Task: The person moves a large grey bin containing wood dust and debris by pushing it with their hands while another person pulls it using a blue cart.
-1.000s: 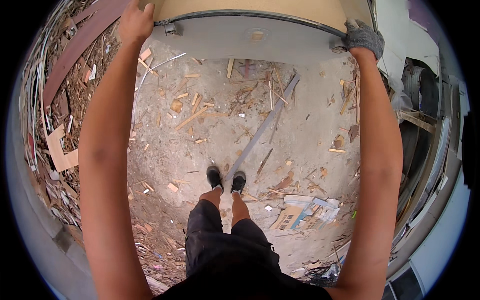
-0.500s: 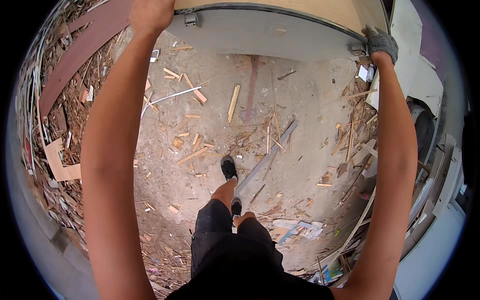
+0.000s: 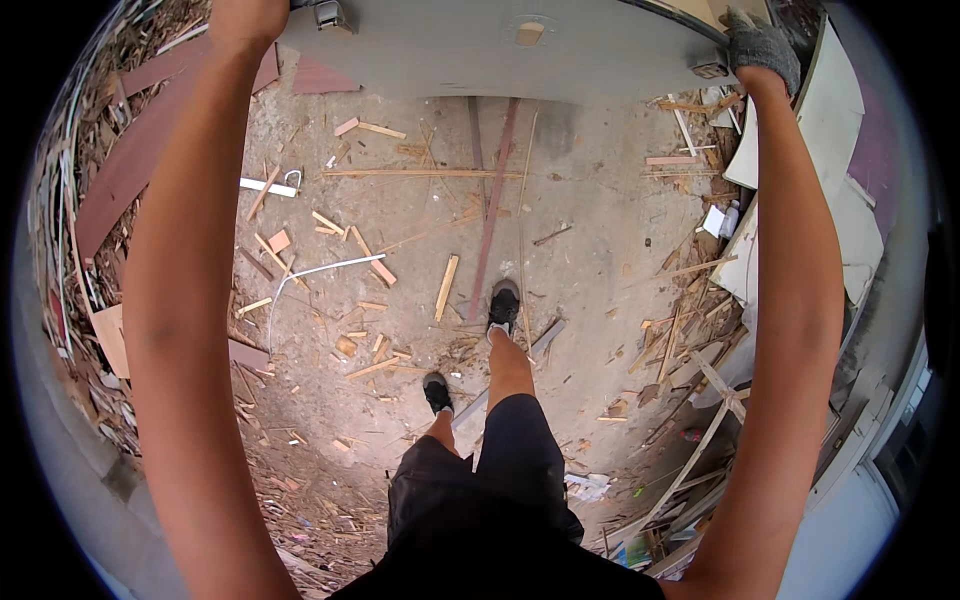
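A large grey-sided box (image 3: 430,55) with a dark rim and a tan top surface spans the upper edge, partly out of view. Metal fittings sit at its left and right, with a small recessed plate between them. My right hand (image 3: 763,58), in a grey glove, grips its right corner with the fingers over the rim. At the box's left end is my left hand (image 3: 248,22); its fingers are cut off by the top of the picture. Both arms are stretched far forward.
Wood strips (image 3: 447,288) and splinters litter the concrete floor (image 3: 590,230) around my shoes. A long reddish strip (image 3: 497,200) lies ahead. Scrap and reddish boards (image 3: 130,200) heap up at left. White panels (image 3: 800,140) and a wooden frame (image 3: 690,455) stand at right.
I have stepped forward, my right foot now ahead of the left. Floor scraps have shifted down the picture; the box stays at the top, now showing less of its tan surface.
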The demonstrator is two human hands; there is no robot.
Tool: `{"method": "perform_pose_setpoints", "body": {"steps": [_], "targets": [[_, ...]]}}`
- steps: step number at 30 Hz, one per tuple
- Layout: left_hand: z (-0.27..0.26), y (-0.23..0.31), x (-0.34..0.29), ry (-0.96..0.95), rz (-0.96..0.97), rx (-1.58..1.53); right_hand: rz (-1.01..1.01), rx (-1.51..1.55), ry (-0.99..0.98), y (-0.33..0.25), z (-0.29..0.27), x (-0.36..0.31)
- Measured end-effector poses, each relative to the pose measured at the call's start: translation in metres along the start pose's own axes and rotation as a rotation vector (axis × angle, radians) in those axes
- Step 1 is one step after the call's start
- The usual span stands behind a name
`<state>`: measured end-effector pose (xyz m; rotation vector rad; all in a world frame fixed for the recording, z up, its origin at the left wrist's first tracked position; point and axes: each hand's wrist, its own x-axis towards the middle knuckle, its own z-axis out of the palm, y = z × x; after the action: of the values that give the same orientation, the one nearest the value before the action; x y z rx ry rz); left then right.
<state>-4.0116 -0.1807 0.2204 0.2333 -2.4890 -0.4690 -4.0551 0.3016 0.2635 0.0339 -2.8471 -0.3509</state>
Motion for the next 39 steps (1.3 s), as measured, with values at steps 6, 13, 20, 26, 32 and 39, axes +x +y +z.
{"method": "perform_pose_setpoints", "body": {"steps": [6,13,20,26,32,39], "targets": [[0.046,-0.020,0.092,-0.079,-0.034,0.116,-0.340,-0.078,-0.003,0.035,0.086,0.134],[0.097,0.008,0.175,-0.021,0.289,0.381,-0.480,-0.071,0.047,0.068,0.124,0.280],[0.170,-0.023,0.294,-0.026,0.008,0.179,-0.542,-0.066,0.066,0.020,0.155,0.423],[0.229,-0.052,0.411,-0.045,-0.093,0.114,-0.035,0.079,-0.044,-0.086,0.080,0.480],[0.295,-0.062,0.535,-0.052,-0.121,0.111,-0.163,-0.107,-0.109,-0.114,0.114,0.626],[0.362,-0.076,0.655,-0.049,-0.107,0.160,0.017,0.329,-0.153,-0.151,0.133,0.758]]}}
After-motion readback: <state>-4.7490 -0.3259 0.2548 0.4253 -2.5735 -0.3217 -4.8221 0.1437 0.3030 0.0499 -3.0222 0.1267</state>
